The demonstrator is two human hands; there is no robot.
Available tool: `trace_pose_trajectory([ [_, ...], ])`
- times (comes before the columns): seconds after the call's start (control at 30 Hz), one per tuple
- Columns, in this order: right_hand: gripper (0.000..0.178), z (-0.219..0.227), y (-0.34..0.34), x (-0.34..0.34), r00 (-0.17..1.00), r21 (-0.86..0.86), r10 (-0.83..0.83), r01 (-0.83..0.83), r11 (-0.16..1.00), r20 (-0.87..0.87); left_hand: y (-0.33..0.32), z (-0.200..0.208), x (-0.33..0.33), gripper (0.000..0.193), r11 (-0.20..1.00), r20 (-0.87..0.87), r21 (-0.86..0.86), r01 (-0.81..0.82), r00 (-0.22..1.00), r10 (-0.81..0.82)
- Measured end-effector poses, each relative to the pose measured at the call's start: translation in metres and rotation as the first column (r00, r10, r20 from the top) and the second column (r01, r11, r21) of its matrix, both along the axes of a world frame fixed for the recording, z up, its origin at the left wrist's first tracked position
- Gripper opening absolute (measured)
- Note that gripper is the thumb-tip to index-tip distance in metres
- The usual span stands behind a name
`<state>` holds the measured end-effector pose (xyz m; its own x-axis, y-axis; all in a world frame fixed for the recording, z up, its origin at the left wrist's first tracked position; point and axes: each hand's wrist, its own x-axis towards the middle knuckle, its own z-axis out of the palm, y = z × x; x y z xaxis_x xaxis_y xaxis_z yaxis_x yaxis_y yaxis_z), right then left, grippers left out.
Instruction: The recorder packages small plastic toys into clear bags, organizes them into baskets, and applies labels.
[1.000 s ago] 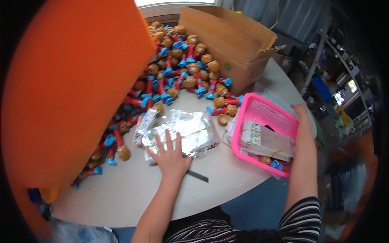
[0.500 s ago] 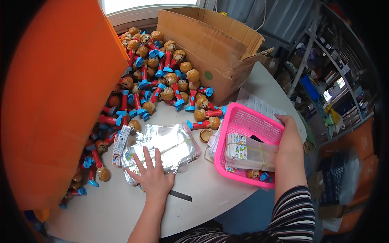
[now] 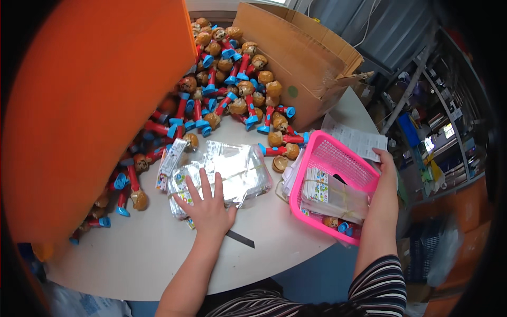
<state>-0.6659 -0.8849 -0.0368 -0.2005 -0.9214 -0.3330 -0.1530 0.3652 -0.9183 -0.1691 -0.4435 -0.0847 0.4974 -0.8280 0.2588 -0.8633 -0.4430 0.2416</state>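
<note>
My left hand lies flat with fingers spread on a bundle of shiny silver plastic bags, which has a rubber band around it. At the far right side of a pink plastic basket, my right hand pinches the edge of a white printed sheet; the thumb is partly hidden. Inside the basket lies a banded stack of clear bags with colourful printed headers. Below that stack, a few small toy pieces show.
Many red and blue figure toys with brown heads are heaped at the back left. An orange panel rises on the left, a cardboard box behind. A black strip lies on the white table. Shelving stands right.
My right hand has closed on the printed sheet's edge, and the sheet has shifted right behind the basket. My left hand stays on the silver bags. The whole view has shifted slightly.
</note>
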Motion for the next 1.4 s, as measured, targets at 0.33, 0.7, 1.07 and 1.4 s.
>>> trace_pose_trajectory([
  [0.33, 0.043, 0.201, 0.095, 0.082, 0.998, -0.622, 0.041, -0.056, 0.781, -0.039, 0.005, 0.000, 0.003, 0.088, 1.000, 0.035, 0.020, -0.017, 0.999, 0.016],
  [0.7, 0.041, 0.243, 0.249, 0.125, 0.782, -0.701, 0.527, -0.170, 0.692, 0.331, 0.034, 0.055, -0.011, 0.082, 0.878, -0.125, -0.460, 0.133, 0.969, -0.212],
  [1.07, 0.042, 0.144, 0.345, 0.264, 0.524, -0.487, 0.723, -0.535, 0.690, 0.449, 0.032, 0.023, 0.030, 0.040, 0.876, -0.622, -0.476, -0.074, 0.733, -0.276],
  [1.4, 0.054, 0.081, 0.394, 0.288, 0.212, -0.434, 0.531, -0.375, 0.820, 0.820, 0.129, 0.041, -0.008, 0.089, 0.918, -0.769, -0.211, -0.335, -0.523, -0.367],
])
